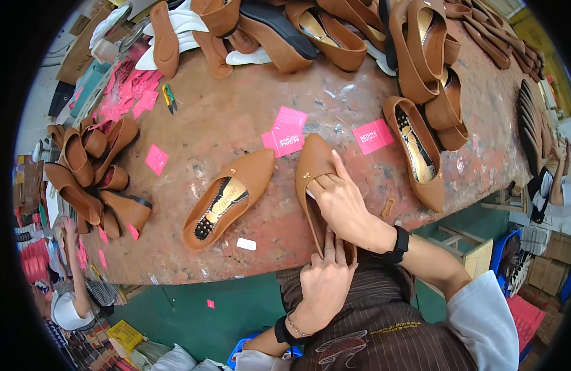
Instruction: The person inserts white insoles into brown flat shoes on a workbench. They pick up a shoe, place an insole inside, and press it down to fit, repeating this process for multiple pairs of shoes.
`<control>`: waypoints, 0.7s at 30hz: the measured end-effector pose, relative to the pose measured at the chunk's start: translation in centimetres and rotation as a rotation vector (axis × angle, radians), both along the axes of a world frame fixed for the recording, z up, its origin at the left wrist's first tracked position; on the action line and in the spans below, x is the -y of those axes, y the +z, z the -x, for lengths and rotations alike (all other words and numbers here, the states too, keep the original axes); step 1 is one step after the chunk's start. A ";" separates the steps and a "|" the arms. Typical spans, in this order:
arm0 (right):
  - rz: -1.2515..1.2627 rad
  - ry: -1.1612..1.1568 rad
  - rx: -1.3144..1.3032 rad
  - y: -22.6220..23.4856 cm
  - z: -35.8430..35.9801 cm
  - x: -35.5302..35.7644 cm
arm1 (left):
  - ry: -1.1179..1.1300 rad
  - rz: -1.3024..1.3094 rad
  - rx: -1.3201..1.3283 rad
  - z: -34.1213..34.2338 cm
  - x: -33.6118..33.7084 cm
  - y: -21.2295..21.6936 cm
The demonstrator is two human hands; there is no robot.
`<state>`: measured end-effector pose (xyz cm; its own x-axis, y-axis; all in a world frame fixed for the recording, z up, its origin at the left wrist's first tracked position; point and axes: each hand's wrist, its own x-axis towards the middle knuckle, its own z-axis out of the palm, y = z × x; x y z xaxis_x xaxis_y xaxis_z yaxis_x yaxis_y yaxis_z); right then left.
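Observation:
A brown pointed-toe shoe (314, 151) with a small gold ornament lies at the table's front edge, toe away from me. My right hand (344, 204) reaches into its opening, several fingers curled inside the front part and one finger lying outside along the upper. At the heel end my left hand (325, 281) has its fingers tucked into the shoe, gripping the back. What the fingertips touch inside is hidden. Left of it sits a matching shoe (248, 176) with a gold and black patterned insole, touched by neither hand. Another similar shoe (415, 151) stands to the right.
Brown shoes (261, 34) pile up along the far side, and more shoes (91, 167) sit at the left. Pink cards (288, 133), yellow-green thread snips (169, 99), a white label (246, 244) and a brown loop (388, 208) lie on the worn table (205, 105). Other people work at both sides.

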<state>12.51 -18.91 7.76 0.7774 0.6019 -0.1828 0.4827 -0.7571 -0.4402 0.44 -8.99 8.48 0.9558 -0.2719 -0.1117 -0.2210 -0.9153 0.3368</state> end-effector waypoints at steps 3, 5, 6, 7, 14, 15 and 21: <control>-0.101 -0.058 0.348 -1.3 2.8 -0.2 | -0.037 0.029 -0.098 0.3 -1.0 -0.5; -0.102 -0.045 0.388 -1.6 4.0 0.2 | -0.042 0.046 -0.124 0.3 -1.0 -0.6; -0.128 -0.047 0.400 -2.3 3.2 0.1 | -0.020 0.045 -0.103 0.0 -0.8 -0.5; -0.148 -0.061 0.407 -2.7 2.4 -0.1 | -0.010 0.048 -0.087 0.0 -0.7 -0.4; -0.195 0.045 0.265 0.0 5.4 1.4 | -0.033 0.122 -0.146 0.3 -1.6 -0.6; -0.220 0.082 0.190 0.2 6.0 2.0 | -0.051 0.124 -0.179 0.4 -1.5 -0.8; 0.195 -0.002 0.096 -0.5 0.9 -1.0 | -0.042 0.117 -0.068 -0.2 -1.2 -0.1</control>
